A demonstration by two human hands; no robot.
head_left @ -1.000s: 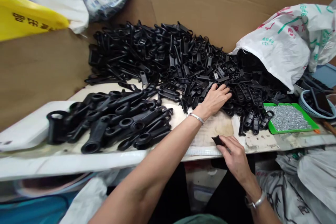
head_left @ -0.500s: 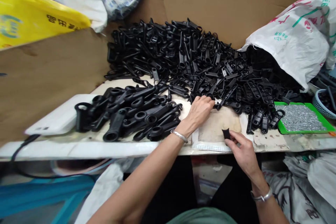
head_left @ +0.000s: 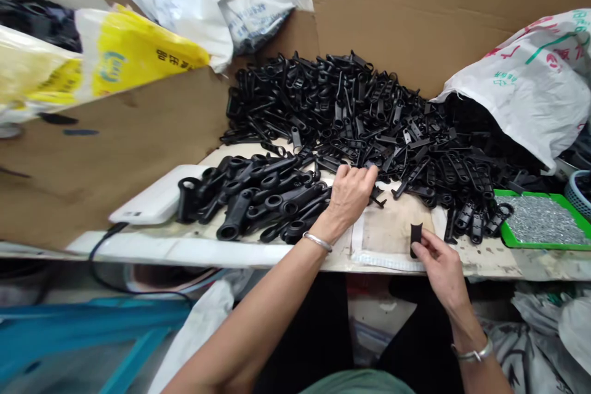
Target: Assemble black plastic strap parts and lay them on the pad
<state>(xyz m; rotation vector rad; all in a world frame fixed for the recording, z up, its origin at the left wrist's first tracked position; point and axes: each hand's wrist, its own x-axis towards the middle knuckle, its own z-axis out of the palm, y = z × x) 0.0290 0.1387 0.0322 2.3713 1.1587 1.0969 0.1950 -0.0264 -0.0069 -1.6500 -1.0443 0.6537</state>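
Observation:
My left hand (head_left: 353, 197) is closed at the front edge of the heap, fingers curled down. A thin black plastic part (head_left: 379, 202) sticks out from beneath its fingers; the rest of that part is hidden. To the right, a small flat black plastic piece (head_left: 416, 240) with a concave top end stands upright between the thumb and fingers of my right hand (head_left: 441, 261). A pale, stained cloth pad (head_left: 385, 231) lies below and between both hands. Behind them rises a large heap of black plastic parts (head_left: 318, 98).
Left of my hands lie several larger black handle-like parts with ring ends (head_left: 240, 212), beside a white flat device (head_left: 154, 197) with a cable. A green tray (head_left: 508, 237) of small shiny metal pieces sits right. A white sack (head_left: 521, 98) spills black parts. Cardboard walls (head_left: 397, 12) enclose the table.
The camera view has turned a little left. My left hand has drawn back slightly from the heap, with a black part now showing under its fingers. My right hand still holds its piece, now more upright.

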